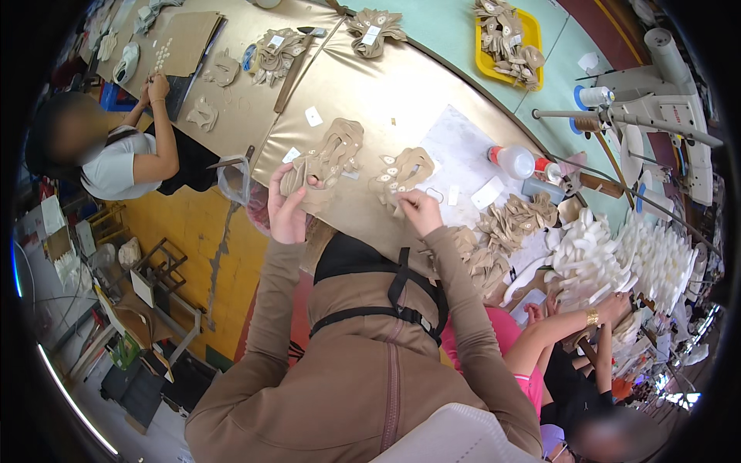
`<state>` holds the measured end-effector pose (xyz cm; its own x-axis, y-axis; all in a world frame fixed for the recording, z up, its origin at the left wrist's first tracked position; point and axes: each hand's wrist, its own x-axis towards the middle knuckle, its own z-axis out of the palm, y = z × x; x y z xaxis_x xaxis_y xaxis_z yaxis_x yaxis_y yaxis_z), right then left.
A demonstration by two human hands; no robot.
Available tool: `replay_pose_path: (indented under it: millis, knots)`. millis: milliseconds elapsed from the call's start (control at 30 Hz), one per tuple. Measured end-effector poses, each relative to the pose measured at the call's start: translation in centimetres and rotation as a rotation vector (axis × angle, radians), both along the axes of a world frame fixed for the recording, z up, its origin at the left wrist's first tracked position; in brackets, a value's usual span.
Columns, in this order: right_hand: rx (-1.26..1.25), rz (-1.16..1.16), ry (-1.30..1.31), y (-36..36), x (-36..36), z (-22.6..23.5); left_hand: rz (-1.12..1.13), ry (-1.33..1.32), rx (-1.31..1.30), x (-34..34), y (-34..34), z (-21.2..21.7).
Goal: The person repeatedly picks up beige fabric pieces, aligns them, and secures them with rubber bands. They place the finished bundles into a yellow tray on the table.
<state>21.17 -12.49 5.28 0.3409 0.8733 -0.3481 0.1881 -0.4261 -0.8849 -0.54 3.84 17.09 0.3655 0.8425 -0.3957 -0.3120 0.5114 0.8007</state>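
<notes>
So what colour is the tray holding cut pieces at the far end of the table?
Yellow; the tray shows best in the head view, on the pale green surface.

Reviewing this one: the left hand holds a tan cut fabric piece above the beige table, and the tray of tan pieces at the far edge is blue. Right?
Not quite. In the head view the tray is yellow, not blue. The left hand does hold a tan cut fabric piece above the beige table.

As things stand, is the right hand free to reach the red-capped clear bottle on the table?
Probably yes: the right hand pinches only a small tan piece, and the bottle lies nearby across bare white sheet.
</notes>
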Motion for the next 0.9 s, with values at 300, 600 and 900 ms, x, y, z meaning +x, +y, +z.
replay_pose_path:
  millis: [300, 600, 900]
  knots:
    - [-0.203, -0.198, -0.184, 3.9, 7.5, -7.0, -0.187, -0.069, -0.093, 2.9, -1.4, -0.6]
    - [0.245, -0.26, 0.322, 3.0, 1.4, 11.3, -0.332, -0.088, -0.037, 6.6, -4.0, 0.2]
    - [0.229, -0.344, 0.136, 1.5, -0.5, 17.1, -0.479, -0.043, 0.252, 7.8, -6.5, 2.4]
